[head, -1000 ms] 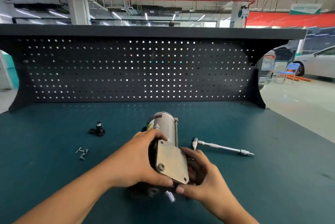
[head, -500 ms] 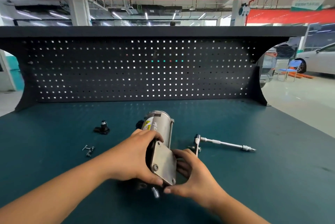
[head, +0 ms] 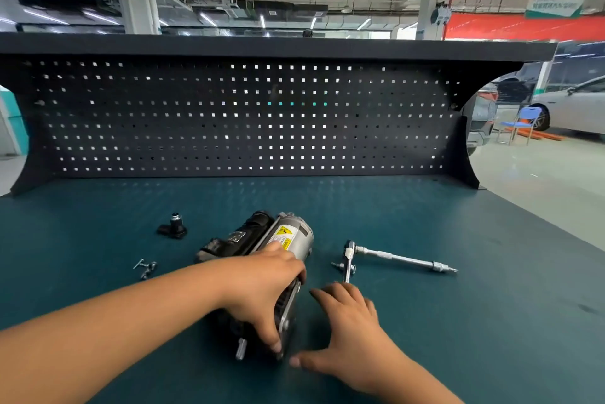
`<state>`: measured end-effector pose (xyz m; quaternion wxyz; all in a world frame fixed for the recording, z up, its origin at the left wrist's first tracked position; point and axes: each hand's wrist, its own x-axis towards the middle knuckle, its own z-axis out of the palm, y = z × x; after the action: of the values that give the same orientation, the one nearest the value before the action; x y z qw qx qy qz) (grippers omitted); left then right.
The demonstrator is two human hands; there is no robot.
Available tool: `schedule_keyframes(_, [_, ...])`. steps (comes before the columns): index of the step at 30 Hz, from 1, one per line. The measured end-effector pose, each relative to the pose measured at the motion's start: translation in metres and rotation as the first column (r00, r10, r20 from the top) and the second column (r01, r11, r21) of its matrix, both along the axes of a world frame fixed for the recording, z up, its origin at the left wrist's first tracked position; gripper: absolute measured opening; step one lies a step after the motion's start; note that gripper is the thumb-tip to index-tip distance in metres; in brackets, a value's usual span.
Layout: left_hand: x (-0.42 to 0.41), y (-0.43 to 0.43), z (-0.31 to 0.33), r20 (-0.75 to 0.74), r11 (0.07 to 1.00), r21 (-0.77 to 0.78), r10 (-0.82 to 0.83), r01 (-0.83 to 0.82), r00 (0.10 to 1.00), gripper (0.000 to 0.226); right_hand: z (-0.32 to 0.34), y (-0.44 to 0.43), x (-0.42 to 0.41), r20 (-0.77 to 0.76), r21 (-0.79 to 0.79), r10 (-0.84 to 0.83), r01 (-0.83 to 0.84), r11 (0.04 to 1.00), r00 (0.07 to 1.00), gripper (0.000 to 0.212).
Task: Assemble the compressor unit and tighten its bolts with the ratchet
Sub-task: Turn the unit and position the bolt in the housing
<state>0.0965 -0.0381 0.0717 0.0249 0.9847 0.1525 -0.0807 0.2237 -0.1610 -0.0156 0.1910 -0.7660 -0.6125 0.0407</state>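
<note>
Teal worktop (head: pixel 458 305) carries the compressor (head: pixel 288 233), gripped by the left hand (head: pixel 262 292). Right hand (head: pixel 353 331), fingers spread, sits just beside it

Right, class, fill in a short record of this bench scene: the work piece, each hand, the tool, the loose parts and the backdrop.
Work piece: compressor unit lies on its side on the teal bench.
Left hand: grips the unit's near end, by the metal plate.
Right hand: open, fingers spread, just right of the unit, holding nothing.
Tool: ratchet lies on the bench right of the unit, not gripped.
Loose parts: bolts left of the unit; black fitting behind them.
Backdrop: black pegboard.
</note>
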Motion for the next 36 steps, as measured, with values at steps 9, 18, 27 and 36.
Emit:
schedule_keyframes(9, [-0.009,0.012,-0.009,0.118,0.995,-0.084,0.061,-0.051,0.991,0.099,0.002,0.011,-0.008,-0.156,0.191,0.039,-0.008,0.981,0.987,0.091])
schedule_keyframes(18, [-0.051,0.005,-0.034,0.627,0.974,-0.207,0.201,-0.088,0.753,0.051,-0.003,0.022,-0.016,-0.279,0.258,0.067,0.007,0.966,0.958,0.078])
schedule_keyframes(27, [-0.13,0.102,-0.079,0.51,0.357,-0.604,0.86,-0.713,-0.001,0.044,-0.004,0.022,-0.015,-0.332,0.256,0.072,0.017,0.967,0.941,0.075])
schedule_keyframes(36, [-0.142,0.125,-0.094,0.441,0.355,-0.581,0.894,-0.732,0.083,0.037,-0.006,0.021,-0.015,-0.333,0.236,0.057,0.025,0.971,0.941,0.082])
